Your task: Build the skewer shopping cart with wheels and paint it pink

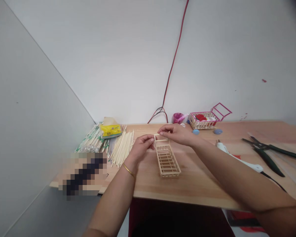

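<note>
A small basket (168, 163) built from thin wooden sticks stands on the table in front of me, with slatted sides and bottom. From its far end rises a rectangular stick frame (160, 142). My left hand (144, 144) is closed, thumb and fingertips pinching at the left side of that frame. My right hand (174, 134) reaches in from the right, its fingers closed at the frame's top edge and upper right corner. The fingers partly cover the frame, so the exact contact points are hidden.
Loose wooden sticks (122, 148) and a yellow tissue pack (110, 130) lie left. Behind are a pink cup (178, 118) and a pink-trimmed stick basket (203, 122). At right are a white glue gun (239, 159) with a cord and green-handled shears (267, 153).
</note>
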Tool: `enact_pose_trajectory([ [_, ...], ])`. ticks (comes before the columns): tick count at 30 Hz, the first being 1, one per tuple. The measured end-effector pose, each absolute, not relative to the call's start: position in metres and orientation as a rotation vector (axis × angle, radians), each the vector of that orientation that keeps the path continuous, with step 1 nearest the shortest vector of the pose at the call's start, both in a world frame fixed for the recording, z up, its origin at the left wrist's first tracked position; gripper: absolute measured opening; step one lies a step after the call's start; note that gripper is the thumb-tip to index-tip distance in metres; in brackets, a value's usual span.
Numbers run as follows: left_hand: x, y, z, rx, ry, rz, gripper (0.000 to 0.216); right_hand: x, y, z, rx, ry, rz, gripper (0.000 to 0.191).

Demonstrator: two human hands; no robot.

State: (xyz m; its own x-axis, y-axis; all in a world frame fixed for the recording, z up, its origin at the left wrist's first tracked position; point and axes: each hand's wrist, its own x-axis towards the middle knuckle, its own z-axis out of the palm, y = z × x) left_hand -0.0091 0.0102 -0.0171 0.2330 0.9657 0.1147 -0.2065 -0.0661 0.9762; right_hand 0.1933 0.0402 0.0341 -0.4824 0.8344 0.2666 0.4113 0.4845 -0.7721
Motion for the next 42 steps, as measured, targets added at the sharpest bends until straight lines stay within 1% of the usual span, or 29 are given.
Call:
enact_pose_trajectory([
  [8,-0.007,0.015,-0.026,1.252,0.846,1.207,0.030,0.192,0.042,0.036,-1.002,-2.095,0.912,0.021],
  [27,-0.005,0.015,-0.025,1.242,0.861,1.212,0.033,0.189,0.043,0.033,-0.997,-2.099,0.866,0.021],
  [32,-0.005,0.016,-0.025,1.252,0.903,1.212,0.034,0.191,0.042,0.035,-0.975,-2.086,0.875,0.026],
  [37,-0.008,0.016,-0.025,1.288,0.930,1.209,0.033,0.204,0.038,0.036,-1.108,-1.868,0.863,0.032],
  [42,-0.014,0.018,-0.024,1.335,1.021,1.273,0.036,0.222,0.033,0.022,-1.152,-1.781,0.900,0.037],
])
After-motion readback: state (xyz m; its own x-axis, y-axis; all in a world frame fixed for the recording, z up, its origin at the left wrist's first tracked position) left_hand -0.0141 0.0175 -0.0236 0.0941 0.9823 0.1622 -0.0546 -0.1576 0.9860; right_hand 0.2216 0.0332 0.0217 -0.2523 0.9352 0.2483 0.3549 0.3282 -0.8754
